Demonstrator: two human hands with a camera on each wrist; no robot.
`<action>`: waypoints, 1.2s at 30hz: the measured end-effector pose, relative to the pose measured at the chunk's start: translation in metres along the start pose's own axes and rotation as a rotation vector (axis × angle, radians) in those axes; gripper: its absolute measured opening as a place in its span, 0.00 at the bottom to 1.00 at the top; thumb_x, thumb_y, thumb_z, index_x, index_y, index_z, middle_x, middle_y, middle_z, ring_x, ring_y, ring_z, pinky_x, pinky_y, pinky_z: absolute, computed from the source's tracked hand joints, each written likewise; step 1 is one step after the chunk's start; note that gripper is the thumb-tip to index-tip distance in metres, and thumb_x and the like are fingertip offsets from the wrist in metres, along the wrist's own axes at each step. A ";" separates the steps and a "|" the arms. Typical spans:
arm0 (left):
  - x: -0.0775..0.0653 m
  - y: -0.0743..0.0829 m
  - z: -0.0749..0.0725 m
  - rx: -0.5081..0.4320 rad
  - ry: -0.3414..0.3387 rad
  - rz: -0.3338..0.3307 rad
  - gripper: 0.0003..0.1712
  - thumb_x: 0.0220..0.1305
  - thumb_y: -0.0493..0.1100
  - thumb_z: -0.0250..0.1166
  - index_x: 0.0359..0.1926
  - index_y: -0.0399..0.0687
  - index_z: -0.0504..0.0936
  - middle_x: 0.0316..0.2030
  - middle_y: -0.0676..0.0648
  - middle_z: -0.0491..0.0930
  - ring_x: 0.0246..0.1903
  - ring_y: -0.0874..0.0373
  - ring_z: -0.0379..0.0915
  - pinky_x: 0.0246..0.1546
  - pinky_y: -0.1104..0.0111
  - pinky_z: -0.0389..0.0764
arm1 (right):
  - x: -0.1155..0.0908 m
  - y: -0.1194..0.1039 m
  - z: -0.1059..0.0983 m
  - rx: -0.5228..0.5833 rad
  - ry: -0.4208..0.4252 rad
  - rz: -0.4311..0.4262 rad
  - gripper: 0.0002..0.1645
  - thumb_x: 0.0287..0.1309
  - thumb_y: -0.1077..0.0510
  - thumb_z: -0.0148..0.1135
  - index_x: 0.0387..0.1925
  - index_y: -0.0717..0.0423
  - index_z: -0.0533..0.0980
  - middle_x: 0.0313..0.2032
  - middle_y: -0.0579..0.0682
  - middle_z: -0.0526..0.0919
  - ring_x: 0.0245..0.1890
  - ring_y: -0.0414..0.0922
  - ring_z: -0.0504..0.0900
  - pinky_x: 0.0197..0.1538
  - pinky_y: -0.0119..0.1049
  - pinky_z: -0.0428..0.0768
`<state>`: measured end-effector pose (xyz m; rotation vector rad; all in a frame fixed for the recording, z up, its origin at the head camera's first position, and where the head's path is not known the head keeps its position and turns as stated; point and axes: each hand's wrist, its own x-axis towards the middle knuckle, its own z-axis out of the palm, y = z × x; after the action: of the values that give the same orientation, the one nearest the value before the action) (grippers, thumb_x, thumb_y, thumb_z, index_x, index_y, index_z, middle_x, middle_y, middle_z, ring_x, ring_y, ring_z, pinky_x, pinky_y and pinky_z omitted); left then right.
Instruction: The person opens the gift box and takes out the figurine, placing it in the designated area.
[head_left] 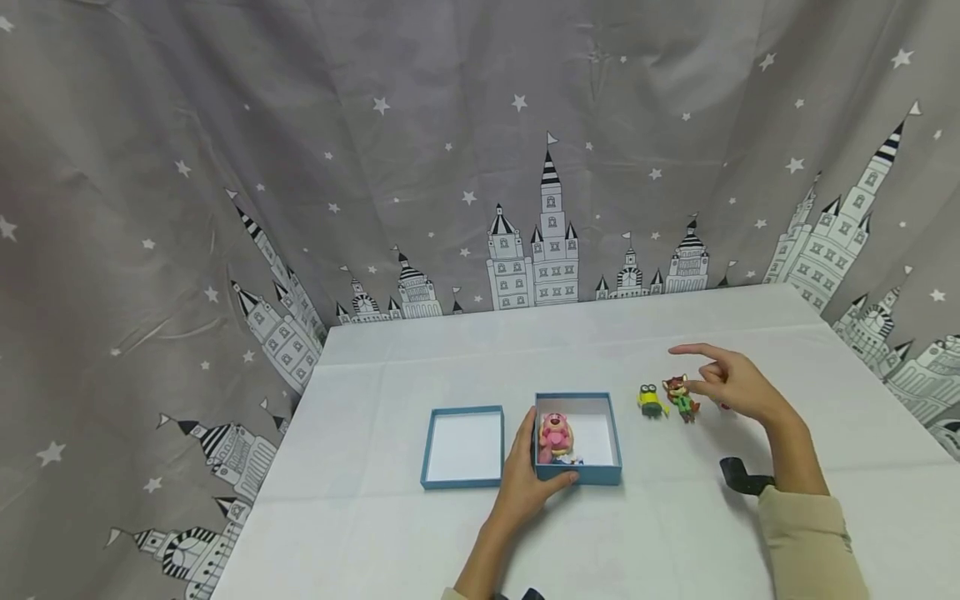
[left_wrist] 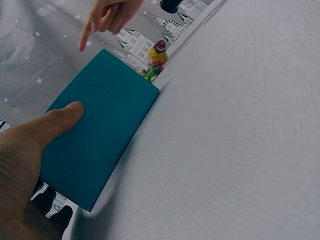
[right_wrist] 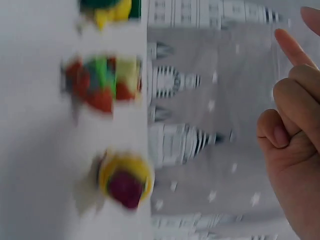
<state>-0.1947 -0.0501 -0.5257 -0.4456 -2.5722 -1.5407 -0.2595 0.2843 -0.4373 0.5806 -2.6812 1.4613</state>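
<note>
My left hand (head_left: 522, 479) grips a blue open-topped box (head_left: 600, 476) at its near left corner, the thumb (left_wrist: 65, 120) flat on the front wall. Inside the box lie a pink bear figurine (head_left: 555, 433) and a small blue-and-white piece (head_left: 572, 459) whose kind I cannot tell. My right hand (head_left: 738, 387) hovers above the table with index finger and thumb spread, the other fingers curled, holding nothing. Below it stand a fox figurine (head_left: 682, 400) in green, a yellow minion figurine (head_left: 651, 402) and a yellow figure with a dark red top (right_wrist: 125, 182), mostly hidden in the head view.
A blue-rimmed lid (head_left: 463, 483), white inside, lies left of the box. The white-covered table (head_left: 360, 442) meets a grey curtain (head_left: 450, 150) printed with castles and stars. A black wrist-camera mount (head_left: 742, 479) sticks out from the right wrist.
</note>
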 end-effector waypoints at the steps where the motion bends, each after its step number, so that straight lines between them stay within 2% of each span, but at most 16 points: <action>1: 0.000 0.000 0.000 0.002 0.000 0.000 0.60 0.44 0.56 0.73 0.71 0.47 0.47 0.69 0.45 0.53 0.65 0.47 0.53 0.61 0.50 0.60 | 0.003 -0.004 0.006 0.007 -0.009 -0.017 0.28 0.54 0.63 0.64 0.57 0.57 0.70 0.12 0.41 0.55 0.15 0.32 0.64 0.14 0.34 0.65; 5: 0.000 0.000 0.000 0.001 -0.003 -0.007 0.60 0.44 0.56 0.73 0.71 0.47 0.47 0.69 0.45 0.52 0.65 0.48 0.52 0.61 0.50 0.59 | 0.012 -0.018 0.034 0.025 -0.062 -0.085 0.28 0.52 0.63 0.65 0.57 0.55 0.71 0.12 0.39 0.55 0.15 0.30 0.62 0.14 0.31 0.63; 7: 0.000 0.000 0.000 0.000 -0.006 -0.010 0.60 0.44 0.56 0.73 0.71 0.47 0.47 0.69 0.44 0.52 0.65 0.47 0.53 0.61 0.50 0.59 | 0.017 -0.023 0.049 0.021 -0.088 -0.110 0.29 0.51 0.62 0.67 0.56 0.54 0.71 0.12 0.39 0.55 0.12 0.33 0.54 0.14 0.30 0.59; 13: 0.000 -0.001 0.000 -0.013 -0.011 -0.006 0.60 0.45 0.56 0.73 0.71 0.47 0.46 0.69 0.44 0.52 0.65 0.47 0.53 0.61 0.50 0.59 | 0.026 -0.030 0.089 -0.009 -0.148 -0.163 0.28 0.50 0.59 0.68 0.55 0.53 0.72 0.10 0.38 0.55 0.11 0.31 0.53 0.17 0.27 0.59; 20: 0.001 -0.002 0.000 -0.032 -0.012 0.004 0.60 0.45 0.56 0.73 0.72 0.48 0.45 0.68 0.44 0.52 0.64 0.48 0.56 0.61 0.50 0.61 | 0.031 -0.032 0.124 -0.064 -0.136 -0.211 0.29 0.47 0.57 0.70 0.54 0.50 0.73 0.10 0.35 0.56 0.12 0.31 0.52 0.18 0.26 0.58; 26: 0.001 -0.002 0.000 -0.037 -0.017 0.015 0.60 0.46 0.56 0.72 0.72 0.47 0.45 0.69 0.44 0.52 0.63 0.48 0.56 0.60 0.50 0.61 | 0.032 -0.032 0.144 -0.097 -0.151 -0.261 0.29 0.46 0.56 0.70 0.53 0.52 0.74 0.11 0.34 0.54 0.12 0.31 0.51 0.16 0.25 0.55; 29: 0.001 -0.002 0.000 -0.035 -0.018 0.018 0.59 0.47 0.57 0.72 0.72 0.47 0.45 0.69 0.44 0.52 0.64 0.47 0.56 0.60 0.50 0.61 | 0.032 -0.032 0.150 -0.150 -0.143 -0.250 0.30 0.45 0.54 0.71 0.53 0.51 0.74 0.10 0.34 0.54 0.12 0.30 0.50 0.16 0.24 0.53; 36: 0.000 -0.003 0.000 -0.025 -0.015 0.021 0.59 0.47 0.58 0.71 0.72 0.49 0.45 0.69 0.45 0.51 0.65 0.46 0.53 0.60 0.49 0.60 | 0.029 -0.034 0.159 -0.405 -0.091 -0.203 0.35 0.42 0.38 0.69 0.54 0.45 0.75 0.12 0.33 0.60 0.15 0.33 0.55 0.22 0.28 0.57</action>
<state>-0.1959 -0.0510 -0.5284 -0.4865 -2.5538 -1.5698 -0.2519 0.1288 -0.4927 0.8660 -2.7692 0.8300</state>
